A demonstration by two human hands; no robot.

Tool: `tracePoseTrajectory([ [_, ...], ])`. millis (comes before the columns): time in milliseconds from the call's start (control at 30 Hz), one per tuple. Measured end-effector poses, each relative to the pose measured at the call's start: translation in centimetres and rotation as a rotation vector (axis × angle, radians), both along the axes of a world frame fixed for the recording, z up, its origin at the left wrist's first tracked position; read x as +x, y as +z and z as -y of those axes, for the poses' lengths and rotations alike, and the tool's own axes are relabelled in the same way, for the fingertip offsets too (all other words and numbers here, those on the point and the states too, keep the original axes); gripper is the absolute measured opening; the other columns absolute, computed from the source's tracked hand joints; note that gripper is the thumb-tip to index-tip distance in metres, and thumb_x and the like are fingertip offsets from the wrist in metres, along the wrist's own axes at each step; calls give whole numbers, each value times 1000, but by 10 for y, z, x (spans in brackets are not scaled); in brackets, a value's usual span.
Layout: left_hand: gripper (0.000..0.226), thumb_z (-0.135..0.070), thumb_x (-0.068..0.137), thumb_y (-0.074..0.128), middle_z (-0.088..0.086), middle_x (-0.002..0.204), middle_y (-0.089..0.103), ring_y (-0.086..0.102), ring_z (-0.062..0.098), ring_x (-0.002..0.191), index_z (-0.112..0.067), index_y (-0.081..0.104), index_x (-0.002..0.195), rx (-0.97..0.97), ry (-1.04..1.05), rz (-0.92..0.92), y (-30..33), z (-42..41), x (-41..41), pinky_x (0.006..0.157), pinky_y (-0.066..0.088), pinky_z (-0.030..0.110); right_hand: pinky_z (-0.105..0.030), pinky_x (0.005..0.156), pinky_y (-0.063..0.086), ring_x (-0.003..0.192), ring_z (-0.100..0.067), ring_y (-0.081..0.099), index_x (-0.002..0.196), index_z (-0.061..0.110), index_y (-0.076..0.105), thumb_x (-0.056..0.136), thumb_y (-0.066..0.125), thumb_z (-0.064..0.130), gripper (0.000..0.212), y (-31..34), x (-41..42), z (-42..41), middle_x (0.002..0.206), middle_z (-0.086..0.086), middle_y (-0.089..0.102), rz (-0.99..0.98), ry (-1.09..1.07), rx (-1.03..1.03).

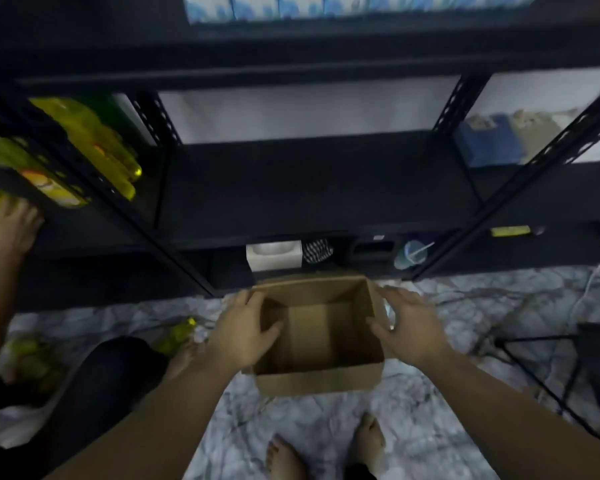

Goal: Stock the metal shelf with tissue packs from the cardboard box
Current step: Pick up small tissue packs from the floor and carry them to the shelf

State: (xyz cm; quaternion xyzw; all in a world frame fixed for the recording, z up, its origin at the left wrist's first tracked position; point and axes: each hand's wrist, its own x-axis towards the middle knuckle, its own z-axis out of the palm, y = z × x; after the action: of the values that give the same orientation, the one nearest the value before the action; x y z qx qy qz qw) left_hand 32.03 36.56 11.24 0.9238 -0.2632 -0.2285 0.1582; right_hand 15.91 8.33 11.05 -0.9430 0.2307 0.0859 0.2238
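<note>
Bare feet [326, 448] stand on the marbled floor [430, 410] at the bottom of the view, just short of the cardboard box [321, 377]. That box sits open on the floor in front of the black metal shelf [309, 188]; its inside shows only bare brown cardboard. Left hand [245, 332] grips the box's left wall, thumb hooked inside the rim and fingers down the outer face. Right hand [407, 322] is at the right wall with fingers spread and relaxed; whether it actually touches the cardboard cannot be told through the blur. Tissue packs [326, 6], pale with blue print, line the shelf's top level at the upper edge. Below the middle board sit a white tissue holder [274, 254] and a plastic cup with a straw [411, 254]. On the neighbouring rack to the left stand yellow bottles [94, 140], and another person's hand [9, 230] reaches up against them.
</note>
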Motion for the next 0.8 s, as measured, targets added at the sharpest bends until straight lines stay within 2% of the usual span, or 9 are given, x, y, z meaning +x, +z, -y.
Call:
tracePoseTrajectory([
  [167, 72, -54, 93, 66, 4, 149, 47, 48, 27, 135, -22, 42, 153, 105, 81, -165, -125, -2, -18, 103, 46, 36, -41, 105, 47, 134, -26, 49, 150, 22, 50, 92, 69, 50, 67, -116, -21, 15, 146, -2, 57, -133, -112, 121],
  [300, 72, -58, 93, 65, 4, 142, 48, 44, 28, 135, -20, 44, 151, 153, 56, -303, -223, 25, -46, 107, 44, 40, -44, 104, 48, 134, -30, 49, 149, 20, 51, 95, 67, 47, 62, -206, -40, 32, 144, -5, 58, -202, -204, 168],
  [367, 75, -63, 94, 61, 4, 147, 47, 43, 28, 136, -20, 43, 152, 154, 8, -336, -266, 47, -65, 109, 43, 42, -44, 104, 45, 132, -33, 50, 146, 17, 54, 99, 63, 43, 54, -244, -51, 42, 141, -9, 60, -171, -281, 171],
  [433, 76, -65, 95, 56, 6, 153, 45, 42, 28, 139, -22, 39, 156, 139, -49, -348, -301, 73, -87, 111, 42, 42, -44, 109, 41, 137, -31, 47, 148, 18, 54, 103, 54, 48, 54, -278, -64, 54, 145, -8, 58, -152, -370, 173],
  [500, 77, -67, 97, 50, 5, 158, 42, 41, 28, 143, -24, 35, 158, 164, -101, -337, -326, 101, -108, 114, 39, 41, -43, 114, 37, 143, -26, 42, 152, 22, 50, 103, 44, 60, 62, -307, -77, 66, 152, -2, 54, -170, -414, 195],
  [567, 77, -72, 97, 43, 2, 158, 42, 41, 26, 143, -26, 35, 158, 182, -164, -317, -346, 127, -126, 115, 37, 40, -39, 113, 38, 142, -23, 44, 152, 27, 50, 101, 39, 68, 66, -328, -89, 76, 153, 2, 54, -185, -417, 244],
  [667, 84, -80, 93, 14, -2, 149, 51, 51, 26, 135, -29, 45, 152, 253, -326, -240, -362, 156, -148, 109, 42, 42, -26, 99, 42, 129, -19, 58, 147, 34, 56, 103, 45, 61, 53, -344, -94, 80, 144, 6, 61, -177, -413, 401],
  [767, 71, -65, 98, 17, 0, 135, 65, 63, 27, 117, -28, 52, 147, 241, -319, -178, -367, 168, -156, 96, 51, 41, -27, 100, 45, 125, -21, 61, 152, 30, 51, 105, 50, 51, 52, -351, -91, 75, 137, 0, 67, -169, -372, 517],
  [800, 73, -64, 96, 13, 0, 131, 67, 66, 27, 112, -29, 54, 145, 249, -327, -155, -367, 169, -156, 91, 53, 40, -29, 100, 47, 123, -22, 62, 154, 30, 48, 105, 50, 50, 53, -352, -90, 72, 136, -2, 67, -178, -366, 540],
])
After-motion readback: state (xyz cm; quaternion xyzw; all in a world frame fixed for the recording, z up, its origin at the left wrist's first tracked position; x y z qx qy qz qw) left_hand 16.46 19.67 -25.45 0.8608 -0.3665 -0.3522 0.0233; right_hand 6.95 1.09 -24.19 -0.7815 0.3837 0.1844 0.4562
